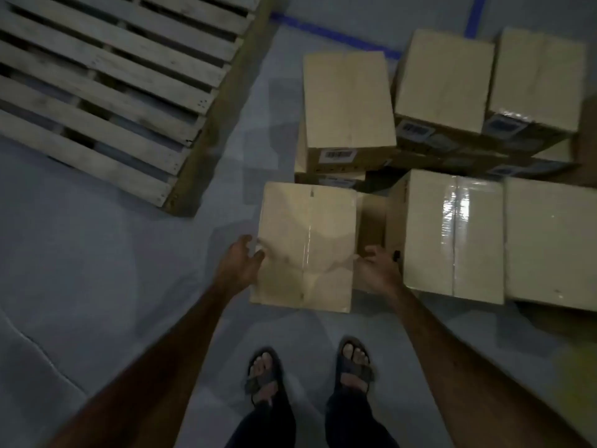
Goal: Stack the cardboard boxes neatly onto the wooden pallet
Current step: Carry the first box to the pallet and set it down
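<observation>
A taped cardboard box [307,244] stands on the floor just ahead of my feet. My left hand [239,263] is at its left side, thumb on the top edge and fingers down the side wall. At the box's right side my right hand [376,268] reaches in with its fingers spread against the wall. A bare wooden pallet [106,82] lies at the upper left, its slats running left to right. More boxes stand to the right: a taped one [452,234] next to my right hand and a stacked one [349,101] behind.
Further boxes [536,82] are piled at the upper right, some with barcode labels. Blue tape lines [336,35] mark the grey floor behind them. My sandalled feet [310,370] stand close to the near box. A strip of floor separates the pallet's corner from the boxes.
</observation>
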`<act>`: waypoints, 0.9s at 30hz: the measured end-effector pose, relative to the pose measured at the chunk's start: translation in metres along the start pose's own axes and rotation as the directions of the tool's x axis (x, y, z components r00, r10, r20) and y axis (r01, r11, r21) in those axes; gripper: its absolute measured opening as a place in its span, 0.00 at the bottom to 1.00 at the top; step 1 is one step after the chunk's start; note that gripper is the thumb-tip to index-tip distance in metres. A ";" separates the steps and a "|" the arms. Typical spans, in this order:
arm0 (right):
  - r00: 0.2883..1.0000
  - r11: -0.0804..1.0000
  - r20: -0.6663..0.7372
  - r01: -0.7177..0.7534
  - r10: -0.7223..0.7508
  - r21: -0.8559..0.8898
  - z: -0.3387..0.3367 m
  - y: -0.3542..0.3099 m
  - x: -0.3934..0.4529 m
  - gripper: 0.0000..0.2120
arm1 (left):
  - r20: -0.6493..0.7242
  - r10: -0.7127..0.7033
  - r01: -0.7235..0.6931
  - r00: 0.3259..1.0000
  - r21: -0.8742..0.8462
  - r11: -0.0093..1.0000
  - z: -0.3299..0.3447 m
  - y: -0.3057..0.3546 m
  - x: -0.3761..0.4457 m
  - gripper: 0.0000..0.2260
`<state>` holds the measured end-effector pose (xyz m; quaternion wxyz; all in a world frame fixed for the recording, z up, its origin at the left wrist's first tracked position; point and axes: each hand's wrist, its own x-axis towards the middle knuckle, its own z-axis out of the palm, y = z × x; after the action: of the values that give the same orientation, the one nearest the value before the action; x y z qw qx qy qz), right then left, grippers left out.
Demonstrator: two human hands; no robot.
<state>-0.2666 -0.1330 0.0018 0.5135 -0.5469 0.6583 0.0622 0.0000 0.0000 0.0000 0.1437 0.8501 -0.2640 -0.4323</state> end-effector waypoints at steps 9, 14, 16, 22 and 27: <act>0.995 0.967 0.093 -0.005 -0.020 0.254 0.042 0.010 0.041 0.24 | 0.122 -0.053 0.089 0.991 -0.310 0.946 0.037 -0.019 0.035 0.30; 0.987 0.947 0.139 0.036 -0.084 0.319 0.039 -0.002 0.025 0.18 | 0.152 -0.038 0.106 0.988 -0.466 0.878 0.024 -0.022 0.026 0.35; 0.981 0.947 0.149 0.069 -0.121 0.314 0.034 -0.014 0.011 0.23 | 0.125 -0.038 0.097 0.991 -0.504 0.858 0.009 -0.021 0.010 0.33; 0.966 0.944 0.167 0.139 -0.196 0.300 0.016 -0.069 -0.056 0.44 | 0.028 -0.049 0.056 0.998 -0.635 0.770 -0.057 0.002 -0.066 0.21; 0.973 0.935 0.126 0.146 -0.196 0.322 -0.014 -0.119 -0.126 0.53 | -0.014 -0.042 0.020 0.999 -0.704 0.710 -0.127 0.032 -0.150 0.30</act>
<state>-0.1979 -0.1058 0.1592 0.6465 -0.5079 0.5675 -0.0448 0.0199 0.0619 0.1880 0.4528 0.7421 -0.0631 -0.4901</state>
